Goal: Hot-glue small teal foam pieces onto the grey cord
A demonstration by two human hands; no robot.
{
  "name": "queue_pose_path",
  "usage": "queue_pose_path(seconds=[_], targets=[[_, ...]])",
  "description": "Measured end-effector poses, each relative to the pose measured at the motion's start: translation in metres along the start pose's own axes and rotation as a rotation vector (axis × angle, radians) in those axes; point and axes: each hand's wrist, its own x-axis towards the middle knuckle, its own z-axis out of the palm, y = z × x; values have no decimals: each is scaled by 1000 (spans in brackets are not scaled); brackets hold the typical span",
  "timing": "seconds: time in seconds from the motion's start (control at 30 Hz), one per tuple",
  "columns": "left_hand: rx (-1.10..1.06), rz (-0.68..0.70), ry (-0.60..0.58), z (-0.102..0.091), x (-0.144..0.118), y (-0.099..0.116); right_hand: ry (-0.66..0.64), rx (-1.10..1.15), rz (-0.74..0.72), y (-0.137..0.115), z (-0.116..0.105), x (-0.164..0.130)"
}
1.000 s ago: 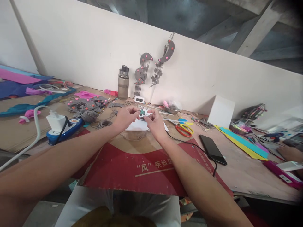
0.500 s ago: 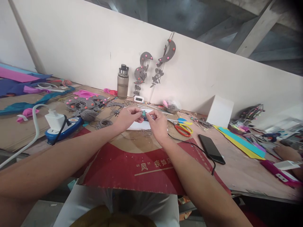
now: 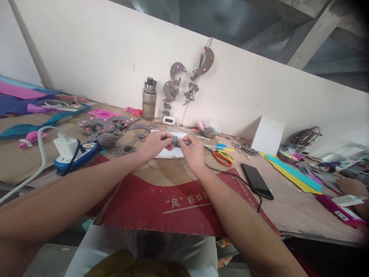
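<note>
Teal felt piece (image 3: 175, 140), orientation too small to tell, pinched between left hand (image 3: 157, 143) and right hand (image 3: 192, 151) at frame centre, above the table (image 3: 291, 207).

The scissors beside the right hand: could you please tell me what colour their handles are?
The scissors have red-orange handles, seen in the head view.

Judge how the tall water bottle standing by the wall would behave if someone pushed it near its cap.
The water bottle is tall and narrow, so it would probably tip rather than slide. It seems partly filled, so likely fairly heavy. Once down, its round body might roll.
</note>
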Motion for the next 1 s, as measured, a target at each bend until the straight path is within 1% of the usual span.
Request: queue_pose_path(seconds=[0.1, 0.17, 0.3, 0.43, 0.63, 0.83, 1.0], targets=[[31, 19, -27, -3, 1, -2, 2, 14, 87, 2, 2, 1], [65, 31, -40, -5, 2, -4, -27, 38, 129, 4, 3, 1], [131, 32, -64, -7, 3, -6, -102, 108, 134, 7, 4, 2], [154, 8, -79, -5, 0, -3, -96, 81, 168, 10, 5, 2], [200, -8, -33, 0, -4, 3, -111, 36, 165, 9, 8, 0], [262, 9, -2, -1, -3, -2, -122, -7, 125, 8, 10, -5], [297, -4, -3, -3, -2, -5, -130, -37, 134, 7, 12, -7]])
